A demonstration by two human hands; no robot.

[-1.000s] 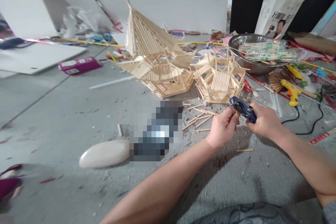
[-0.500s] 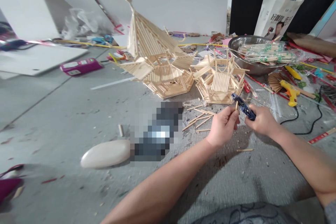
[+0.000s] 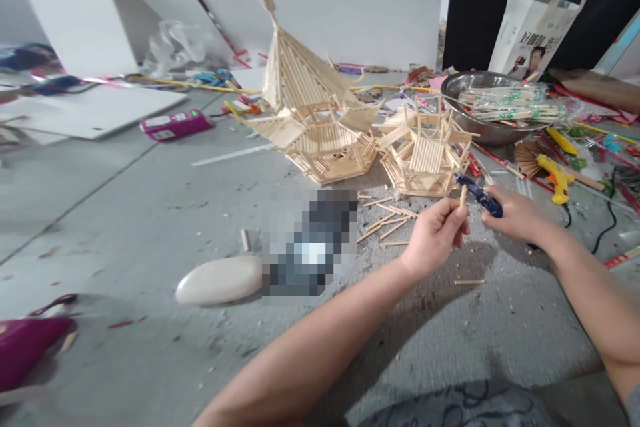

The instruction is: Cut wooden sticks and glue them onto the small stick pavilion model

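Observation:
My left hand [image 3: 440, 230] pinches a short wooden stick [image 3: 463, 196] upright between thumb and fingers. Wrapped round the handles of dark blue pliers [image 3: 480, 195], my right hand [image 3: 515, 215] holds their jaws close by the stick's upper end. Whether the jaws touch the stick I cannot tell. Just beyond stands a small hexagonal stick model [image 3: 425, 155]. To its left is a taller stick model [image 3: 320, 133] with a pointed roof. Several cut sticks [image 3: 387, 220] lie on the floor left of my hands, and one loose stick [image 3: 470, 281] lies nearer to me.
A steel bowl [image 3: 493, 137] with bagged sticks stands behind, near a white tote bag [image 3: 530, 27]. A yellow glue gun [image 3: 556, 179] and its cord lie at right. On the left are a pale oval object [image 3: 220, 280], a blurred-out dark patch and a purple packet [image 3: 176, 125].
The view has swung slightly left, so things sit further right. The pliers have tilted flatter, and more of the stick shows above my left fingers.

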